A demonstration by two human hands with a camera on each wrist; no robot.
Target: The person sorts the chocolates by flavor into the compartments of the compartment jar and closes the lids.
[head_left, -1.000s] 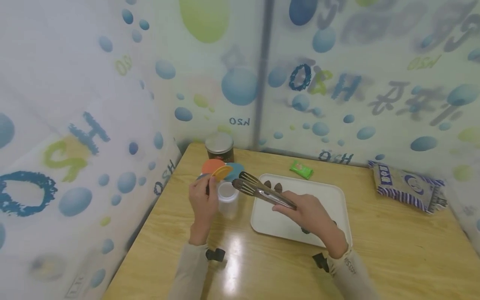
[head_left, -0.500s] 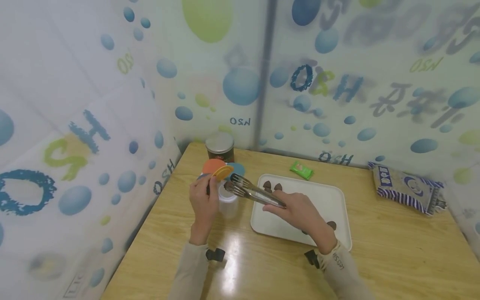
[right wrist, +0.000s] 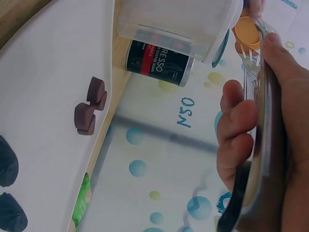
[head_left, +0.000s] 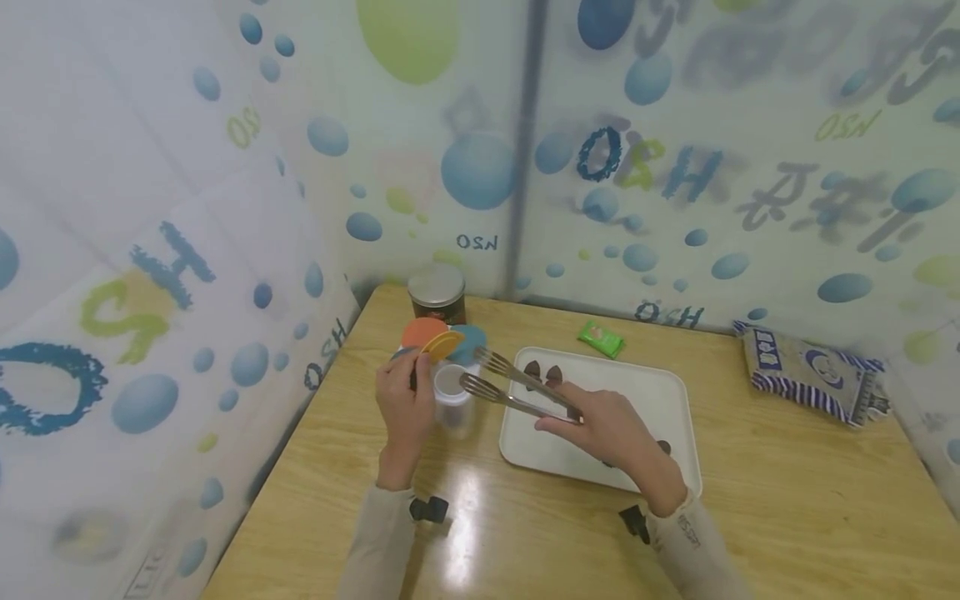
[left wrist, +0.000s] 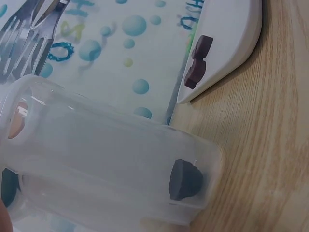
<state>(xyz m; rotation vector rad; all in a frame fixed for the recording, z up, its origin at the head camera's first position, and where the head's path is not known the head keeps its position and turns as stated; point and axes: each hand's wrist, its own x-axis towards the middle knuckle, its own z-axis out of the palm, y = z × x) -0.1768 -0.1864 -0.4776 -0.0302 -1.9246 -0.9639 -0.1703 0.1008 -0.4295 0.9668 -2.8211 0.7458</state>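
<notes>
My left hand [head_left: 405, 404] pinches a yellow lid [head_left: 446, 343] beside the mouth of a clear plastic jar [head_left: 454, 410]. Metal tongs [head_left: 517, 403] are in my right hand [head_left: 613, 427], their tips spread apart at the jar's rim, with nothing visible between them. Inside the jar, the left wrist view shows one dark chocolate-like piece [left wrist: 185, 180] at the bottom. Several more such pieces lie on the white tray [head_left: 652, 392]; brown pieces [right wrist: 84, 117] and dark ones [right wrist: 6, 166] appear in the right wrist view. My right hand partly hides the tray.
Behind the jar are an orange lid [head_left: 424, 332], a blue lid [head_left: 471, 340] and a coffee tin [head_left: 438, 293]. A green packet [head_left: 602, 339] lies past the tray, and a striped bag [head_left: 813, 371] lies at the right. Printed walls border the table's back and left.
Half a second ago the tongs gripped a brown piece over the jar's mouth. Now their tips have spread and the piece is gone from them. The left hand has kept its hold on the lid.
</notes>
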